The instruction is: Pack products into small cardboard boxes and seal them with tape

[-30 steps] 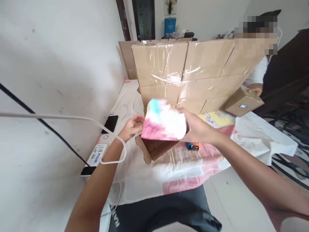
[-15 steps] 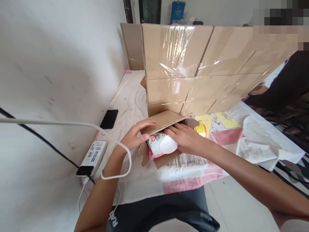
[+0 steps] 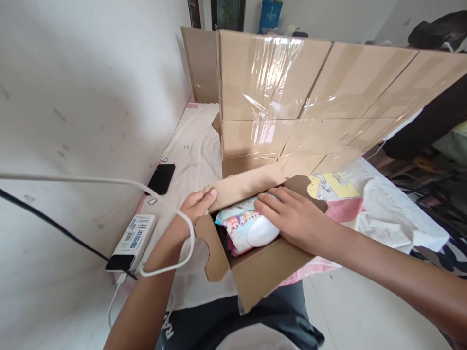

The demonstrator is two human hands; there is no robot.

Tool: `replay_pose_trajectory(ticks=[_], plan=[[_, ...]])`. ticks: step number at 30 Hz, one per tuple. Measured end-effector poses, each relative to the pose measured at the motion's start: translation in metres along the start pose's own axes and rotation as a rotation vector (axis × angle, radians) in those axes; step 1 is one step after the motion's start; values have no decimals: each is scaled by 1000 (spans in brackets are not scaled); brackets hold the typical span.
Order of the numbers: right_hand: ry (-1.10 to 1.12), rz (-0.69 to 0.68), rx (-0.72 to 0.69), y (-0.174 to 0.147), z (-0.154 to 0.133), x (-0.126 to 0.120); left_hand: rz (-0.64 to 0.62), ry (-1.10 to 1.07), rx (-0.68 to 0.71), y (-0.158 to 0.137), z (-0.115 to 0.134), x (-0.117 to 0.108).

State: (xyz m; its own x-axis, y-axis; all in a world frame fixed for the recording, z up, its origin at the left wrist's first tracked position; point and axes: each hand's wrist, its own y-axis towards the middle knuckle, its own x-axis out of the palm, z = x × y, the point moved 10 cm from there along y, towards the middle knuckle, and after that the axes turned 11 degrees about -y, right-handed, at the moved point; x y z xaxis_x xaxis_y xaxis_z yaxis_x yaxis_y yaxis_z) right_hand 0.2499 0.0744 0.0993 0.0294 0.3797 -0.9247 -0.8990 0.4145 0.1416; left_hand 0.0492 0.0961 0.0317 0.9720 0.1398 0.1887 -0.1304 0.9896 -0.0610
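Note:
An open cardboard box (image 3: 268, 277) sits low in front of me, its flaps spread outward. My left hand (image 3: 199, 204) pinches the left end of its raised back flap (image 3: 248, 182), thumb on the near face. Inside the box lies a colourful pack of wet wipes (image 3: 237, 226) with a white oval lid, partly sunk below the rim. My right hand (image 3: 292, 214) is curled over the right part of this pack, fingertips on its upper side; the thumb is hidden. Something magenta shows under the pack's left end.
A large taped cardboard panel (image 3: 262, 82) stands across the cloth-covered table (image 3: 200, 131). On the left lie a black phone (image 3: 161, 179) and a white power bank (image 3: 136, 238). A white cable (image 3: 168, 265) loops over my left forearm. A yellow printed sheet (image 3: 339, 184) lies right.
The box has tipped toward me and its front flap has swung down, showing more of the inside. My left hand moved onto the back flap's end. The yellow roll-like item at right is out of sight.

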Motion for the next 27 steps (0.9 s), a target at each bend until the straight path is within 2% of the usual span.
replay_pose_trajectory(ticks=[3,5,8,11,17,23,27], plan=[[37,-321,-45,17,-5,52,-104,-7,-91,15,-22,11],[136,-479,-57,25,-3,86,-68,-60,-92,24,-32,6],[264,-520,-79,32,3,110,-12,-119,-111,32,-44,-3],[308,-472,-88,30,6,109,-25,-136,-121,32,-48,-3],[427,-329,-97,17,8,84,-37,-46,-69,26,-40,4],[429,-359,-89,-5,23,75,-131,86,29,29,-40,21],[401,-368,-59,-19,22,70,-183,128,33,25,-40,37]])
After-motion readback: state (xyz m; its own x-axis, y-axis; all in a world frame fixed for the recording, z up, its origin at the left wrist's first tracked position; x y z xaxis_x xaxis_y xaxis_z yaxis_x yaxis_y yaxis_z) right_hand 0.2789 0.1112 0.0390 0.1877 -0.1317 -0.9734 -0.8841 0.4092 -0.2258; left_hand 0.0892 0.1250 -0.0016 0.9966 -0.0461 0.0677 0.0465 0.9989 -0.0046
